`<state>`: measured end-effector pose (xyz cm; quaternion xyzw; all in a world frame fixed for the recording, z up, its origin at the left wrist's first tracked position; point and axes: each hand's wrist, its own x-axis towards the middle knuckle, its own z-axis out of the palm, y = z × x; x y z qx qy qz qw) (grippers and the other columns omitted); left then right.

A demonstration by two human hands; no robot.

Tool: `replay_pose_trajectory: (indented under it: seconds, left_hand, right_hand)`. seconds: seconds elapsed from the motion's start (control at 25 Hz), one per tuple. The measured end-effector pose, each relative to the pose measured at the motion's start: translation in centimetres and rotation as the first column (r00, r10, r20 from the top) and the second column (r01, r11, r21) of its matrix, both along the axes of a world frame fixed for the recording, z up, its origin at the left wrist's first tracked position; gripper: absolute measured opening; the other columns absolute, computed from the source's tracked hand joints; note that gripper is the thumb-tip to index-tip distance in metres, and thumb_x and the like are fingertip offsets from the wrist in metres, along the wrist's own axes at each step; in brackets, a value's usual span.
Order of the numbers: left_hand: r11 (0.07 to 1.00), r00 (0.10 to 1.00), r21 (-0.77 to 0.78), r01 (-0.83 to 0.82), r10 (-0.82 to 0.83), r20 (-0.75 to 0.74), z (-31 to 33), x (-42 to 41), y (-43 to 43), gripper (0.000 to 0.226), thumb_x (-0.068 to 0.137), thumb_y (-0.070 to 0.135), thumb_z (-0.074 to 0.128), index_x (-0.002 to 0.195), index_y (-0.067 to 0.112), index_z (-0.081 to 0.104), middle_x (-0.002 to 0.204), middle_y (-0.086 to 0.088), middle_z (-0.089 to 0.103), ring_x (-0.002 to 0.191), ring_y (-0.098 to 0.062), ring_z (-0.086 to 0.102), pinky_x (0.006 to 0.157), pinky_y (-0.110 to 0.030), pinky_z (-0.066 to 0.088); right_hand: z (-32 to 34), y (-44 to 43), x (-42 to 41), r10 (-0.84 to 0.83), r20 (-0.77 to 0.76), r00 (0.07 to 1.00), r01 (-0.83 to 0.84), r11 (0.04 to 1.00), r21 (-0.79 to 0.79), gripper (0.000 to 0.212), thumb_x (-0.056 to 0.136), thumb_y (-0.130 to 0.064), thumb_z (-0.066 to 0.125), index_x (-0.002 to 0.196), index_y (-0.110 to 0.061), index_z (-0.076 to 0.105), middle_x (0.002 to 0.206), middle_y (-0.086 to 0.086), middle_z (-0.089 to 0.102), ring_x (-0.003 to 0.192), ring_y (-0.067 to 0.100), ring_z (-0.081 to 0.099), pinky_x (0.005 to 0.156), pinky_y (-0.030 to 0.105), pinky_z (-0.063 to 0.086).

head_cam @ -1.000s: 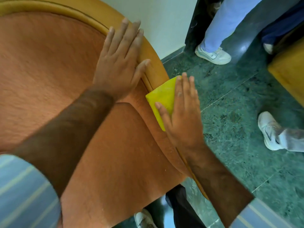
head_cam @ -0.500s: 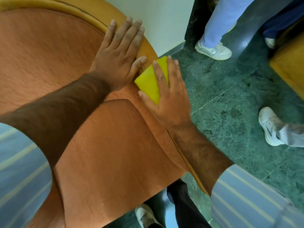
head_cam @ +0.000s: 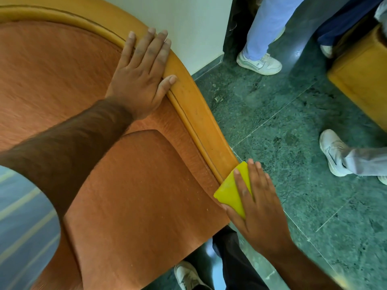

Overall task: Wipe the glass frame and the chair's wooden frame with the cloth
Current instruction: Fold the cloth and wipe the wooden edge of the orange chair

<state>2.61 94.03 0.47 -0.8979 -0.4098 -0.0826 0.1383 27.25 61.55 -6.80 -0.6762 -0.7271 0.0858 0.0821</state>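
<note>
The chair's curved wooden frame (head_cam: pixel 201 120) runs from the upper left down to the lower middle, around orange upholstery (head_cam: pixel 62 65). My left hand (head_cam: pixel 142 80) lies flat on the upholstery, fingers spread, fingertips and thumb touching the wood. My right hand (head_cam: pixel 257 208) presses a folded yellow cloth (head_cam: pixel 229 191) against the lower end of the wooden frame, fingers laid over the cloth. No glass frame is in view.
Green marble floor (head_cam: pixel 293 126) lies to the right of the chair. Other people's legs and white shoes (head_cam: pixel 259 63) (head_cam: pixel 335 151) stand nearby, a wooden furniture piece (head_cam: pixel 360 76) at the right edge, a white wall behind. My own shoe (head_cam: pixel 188 277) shows below the seat.
My right hand has slid the yellow cloth down along the wooden frame, from beside my left thumb to the frame's lower end. My left hand stays flat near the top.
</note>
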Motion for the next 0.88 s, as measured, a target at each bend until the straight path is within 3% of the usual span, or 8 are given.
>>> replay_pose_trajectory:
  seconds: [0.24, 0.52, 0.72, 0.88]
  left_hand:
    - [1.000, 1.000, 0.002, 0.003, -0.003, -0.001, 0.1, -0.1, 0.0, 0.071, 0.112, 0.053, 0.015, 0.164, 0.004, 0.017, 0.174, -0.016, 0.020, 0.163, -0.033, 0.014, 0.132, -0.058, 0.010]
    - [1.000, 1.000, -0.009, -0.013, 0.013, -0.011, 0.2, 0.1, -0.1, 0.072, 0.112, 0.054, 0.012, 0.165, 0.005, 0.016, 0.175, -0.015, 0.018, 0.163, -0.032, 0.012, 0.132, -0.058, 0.010]
    - [1.000, 1.000, -0.022, -0.006, 0.005, -0.013, 0.3, 0.2, -0.1, 0.072, 0.112, 0.055, 0.014, 0.165, 0.005, 0.015, 0.175, -0.015, 0.018, 0.163, -0.032, 0.012, 0.132, -0.058, 0.010]
    - [1.000, 1.000, -0.023, -0.010, 0.010, -0.016, 0.3, 0.0, 0.0, 0.072, 0.112, 0.054, 0.013, 0.165, 0.005, 0.015, 0.175, -0.015, 0.018, 0.163, -0.032, 0.012, 0.132, -0.058, 0.009]
  right_hand:
    - [0.7, 11.2, -4.4, 0.083, -0.006, 0.997, -0.080, 0.981, 0.179, 0.078, 0.108, -0.054, 0.045, 0.165, -0.004, 0.024, 0.174, 0.026, 0.015, 0.164, 0.038, 0.011, 0.133, 0.052, 0.018]
    - [2.6, 18.1, -6.8, 0.078, -0.048, 0.996, -0.062, 0.958, 0.279, 0.083, 0.106, -0.058, 0.046, 0.164, -0.002, 0.026, 0.172, 0.029, 0.019, 0.163, 0.040, 0.017, 0.132, 0.051, 0.023]
    - [3.4, 19.2, -6.4, 0.088, -0.146, 0.985, -0.053, 0.973, 0.226, 0.085, 0.104, -0.059, 0.049, 0.165, -0.004, 0.024, 0.174, 0.026, 0.016, 0.164, 0.038, 0.013, 0.131, 0.051, 0.025]
    - [1.8, 9.9, -2.5, 0.100, -0.159, 0.982, -0.093, 0.994, 0.052, 0.083, 0.105, -0.055, 0.051, 0.166, -0.006, 0.022, 0.176, 0.022, 0.007, 0.165, 0.035, 0.005, 0.131, 0.054, 0.025]
